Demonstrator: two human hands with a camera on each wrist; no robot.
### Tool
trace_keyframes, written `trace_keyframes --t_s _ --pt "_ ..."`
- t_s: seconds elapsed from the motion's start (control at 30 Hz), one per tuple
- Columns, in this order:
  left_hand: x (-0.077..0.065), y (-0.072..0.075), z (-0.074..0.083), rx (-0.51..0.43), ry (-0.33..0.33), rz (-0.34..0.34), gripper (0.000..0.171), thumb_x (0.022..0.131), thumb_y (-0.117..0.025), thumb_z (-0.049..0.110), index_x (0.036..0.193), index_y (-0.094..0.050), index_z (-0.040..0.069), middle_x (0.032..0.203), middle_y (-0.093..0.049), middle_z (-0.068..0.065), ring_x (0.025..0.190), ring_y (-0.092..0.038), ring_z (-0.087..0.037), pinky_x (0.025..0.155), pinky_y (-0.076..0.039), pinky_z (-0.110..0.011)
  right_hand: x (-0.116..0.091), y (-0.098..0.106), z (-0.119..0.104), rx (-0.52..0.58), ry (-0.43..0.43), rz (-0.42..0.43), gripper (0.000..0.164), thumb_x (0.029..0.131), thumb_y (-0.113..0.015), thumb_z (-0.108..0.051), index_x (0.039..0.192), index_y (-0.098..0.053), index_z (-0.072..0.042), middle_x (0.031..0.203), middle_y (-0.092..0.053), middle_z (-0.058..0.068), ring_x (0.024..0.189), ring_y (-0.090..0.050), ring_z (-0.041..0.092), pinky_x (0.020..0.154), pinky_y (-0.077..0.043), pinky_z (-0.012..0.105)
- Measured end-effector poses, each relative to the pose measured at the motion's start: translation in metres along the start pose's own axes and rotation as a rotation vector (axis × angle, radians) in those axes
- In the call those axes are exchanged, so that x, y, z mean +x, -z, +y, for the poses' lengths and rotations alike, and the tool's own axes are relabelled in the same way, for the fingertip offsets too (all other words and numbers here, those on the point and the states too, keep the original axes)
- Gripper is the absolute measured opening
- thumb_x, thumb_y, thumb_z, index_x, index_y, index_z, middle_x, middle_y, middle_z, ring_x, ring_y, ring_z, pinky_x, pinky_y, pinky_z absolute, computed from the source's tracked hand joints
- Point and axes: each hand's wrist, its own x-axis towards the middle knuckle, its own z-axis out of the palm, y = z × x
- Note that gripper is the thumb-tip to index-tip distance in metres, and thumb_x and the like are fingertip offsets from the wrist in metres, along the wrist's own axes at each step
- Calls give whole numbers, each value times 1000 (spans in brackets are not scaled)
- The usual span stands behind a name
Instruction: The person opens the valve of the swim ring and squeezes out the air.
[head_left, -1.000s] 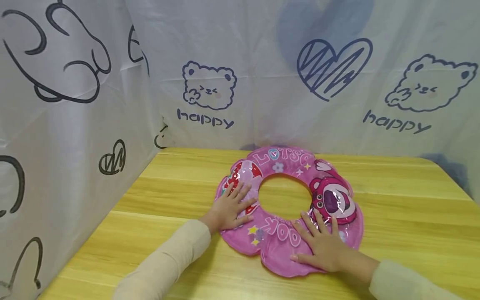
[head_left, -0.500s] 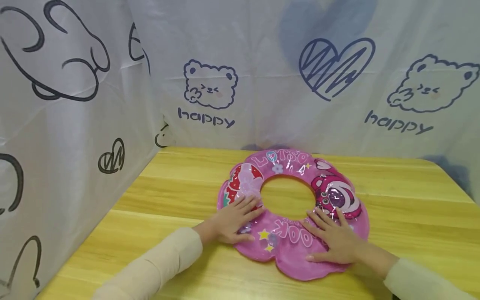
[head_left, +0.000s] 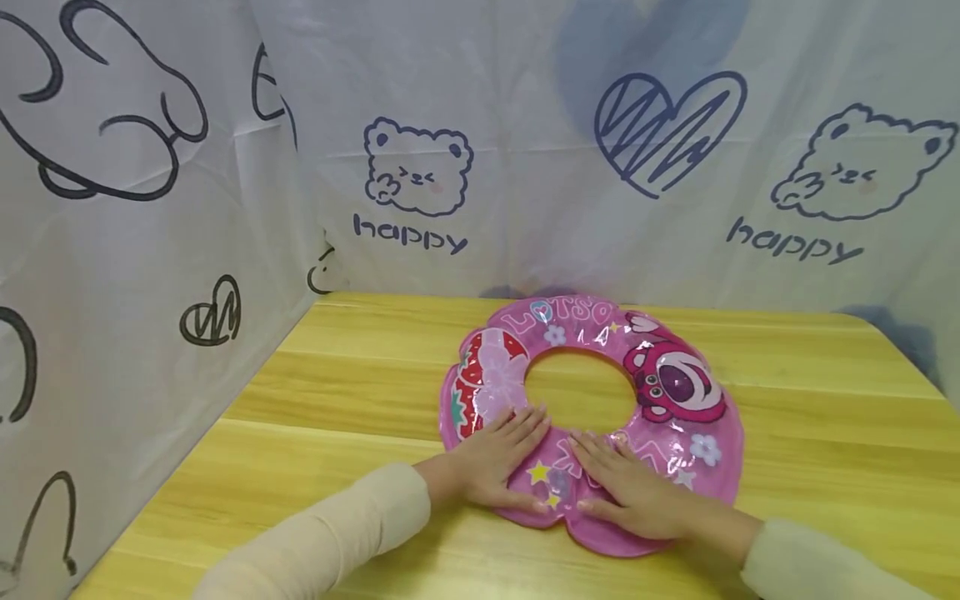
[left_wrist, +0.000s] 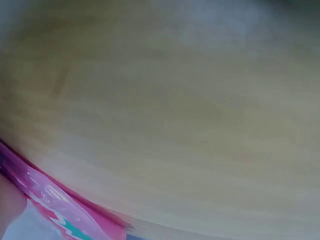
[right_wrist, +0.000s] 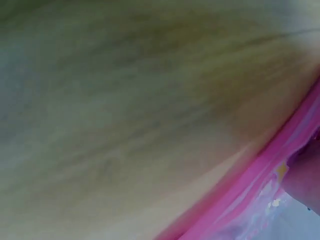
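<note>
Right fingers (head_left: 602,461) shifted leftward, glossy pink ring (head_left: 675,392)

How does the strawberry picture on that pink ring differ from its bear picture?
The strawberry picture is red with touches of green and a pale bow; the bear picture is deep pink with a pale muzzle and purple nose. The left hand lies close by the strawberry picture; the right hand lies clear of the bear picture. Both are printed on the pink ring.
</note>
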Motion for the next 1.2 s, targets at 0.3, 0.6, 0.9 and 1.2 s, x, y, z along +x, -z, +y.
trace_keyframes --t_s 0.3,0.6,0.9,1.2 --pt "3 -6 4 90 32 -33 99 81 -41 72 149 -12 7 157 -6 -10 145 -8 -25 119 -7 -41 1 -11 2 -77 -24 10 68 94 -47 -44 145 -28 -4 152 -24 17 139 -21 39 109 -11 59" --pt "4 -5 8 117 71 -46 100 78 -39 77 149 -16 11 157 -7 -8 145 -8 -24 119 -6 -41 2 -7 -1 -208 -32 -29 68 93 -45 -50 144 -33 -6 151 -30 15 138 -26 37 109 -18 61" --pt "-1 -2 24 32 116 -55 98 81 -38 74 149 -14 8 157 -9 -13 145 -10 -28 118 -9 -45 -6 0 15 -298 17 13 74 87 -46 -59 142 -38 -10 149 -31 18 138 -24 39 109 23 21" --pt "-10 13 21 127 -72 16 81 88 -36 66 148 -24 12 153 -27 -8 138 -32 -28 112 -28 -44 -24 21 46 -293 24 68 80 79 -53 -61 146 -32 -23 146 -27 29 138 -17 45 105 26 21"
